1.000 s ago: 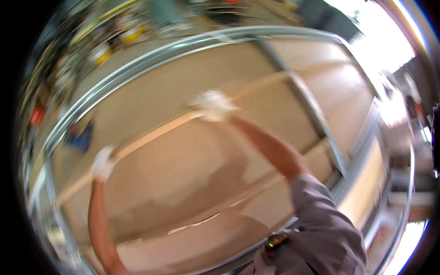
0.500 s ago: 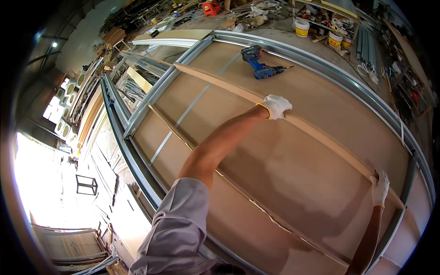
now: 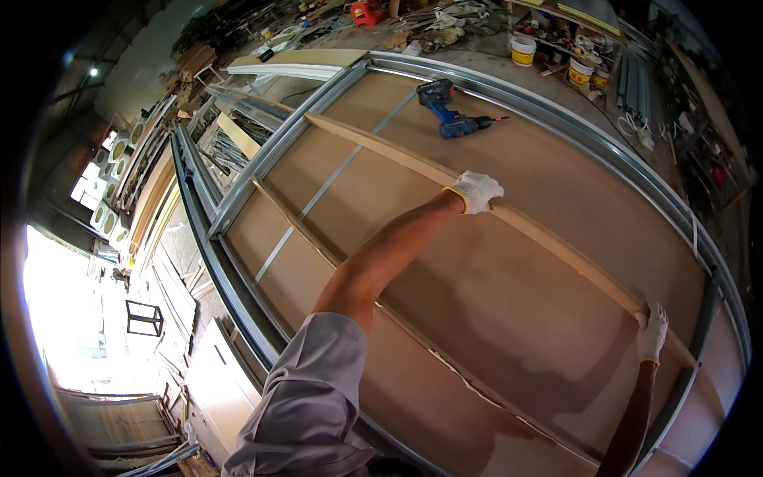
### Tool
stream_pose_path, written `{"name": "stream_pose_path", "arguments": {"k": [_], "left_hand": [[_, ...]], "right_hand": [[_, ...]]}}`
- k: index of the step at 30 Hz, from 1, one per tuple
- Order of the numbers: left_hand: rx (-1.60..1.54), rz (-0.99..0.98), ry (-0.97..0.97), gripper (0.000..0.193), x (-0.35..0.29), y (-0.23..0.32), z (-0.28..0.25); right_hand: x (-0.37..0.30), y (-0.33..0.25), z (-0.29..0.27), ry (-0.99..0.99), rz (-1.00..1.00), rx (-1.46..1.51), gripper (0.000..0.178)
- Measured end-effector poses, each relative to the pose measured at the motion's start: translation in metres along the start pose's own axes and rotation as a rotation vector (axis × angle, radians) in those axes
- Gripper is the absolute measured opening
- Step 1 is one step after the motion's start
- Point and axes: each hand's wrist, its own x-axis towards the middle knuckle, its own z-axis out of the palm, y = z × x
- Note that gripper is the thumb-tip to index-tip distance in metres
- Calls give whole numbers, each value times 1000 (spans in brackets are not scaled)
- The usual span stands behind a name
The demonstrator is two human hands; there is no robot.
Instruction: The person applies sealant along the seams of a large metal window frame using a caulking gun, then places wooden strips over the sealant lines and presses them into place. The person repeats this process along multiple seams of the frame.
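A long pale wooden strip lies slantwise across a large brown panel set in a shiny metal frame. My left hand, in a white knit glove with a yellow cuff, is closed over the strip near its middle. Toward the strip's right end, my right hand, gloved alike, straddles it with the thumb on one side and fairly straight fingers on the other. Beyond the strip, a blue and black cordless drill with a bit fitted rests on the panel.
A second, thinner strip runs nearer to me, partly hidden by my left arm. Silvery tape crosses the panel's left part. Metal profiles lie at the left. Buckets, a red stool and scrap stand beyond the frame.
The wooden strip and both hands on it have shifted slightly toward me. The view has turned a little; the drill stays where it was on the panel.
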Motion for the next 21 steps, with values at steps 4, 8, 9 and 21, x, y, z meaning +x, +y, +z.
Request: {"name": "stream_pose_path", "arguments": {"k": [4, 8, 9, 21], "left_hand": [[-7, 5, 29, 48, 0, -5, 7], [-34, 40, 140, 49, -11, -18, 17], [-27, 51, 189, 49, -16, -21, 18], [206, 139, 530, 47, -38, -145, 70]], "right_hand": [[-3, -13, -9, 36, 17, -8, 48], [-11, -15, -18, 51, 36, -72, 51], [-12, -13, -18, 57, 54, -86, 51], [-14, 29, -17, 83, -10, -181, 46]]}}
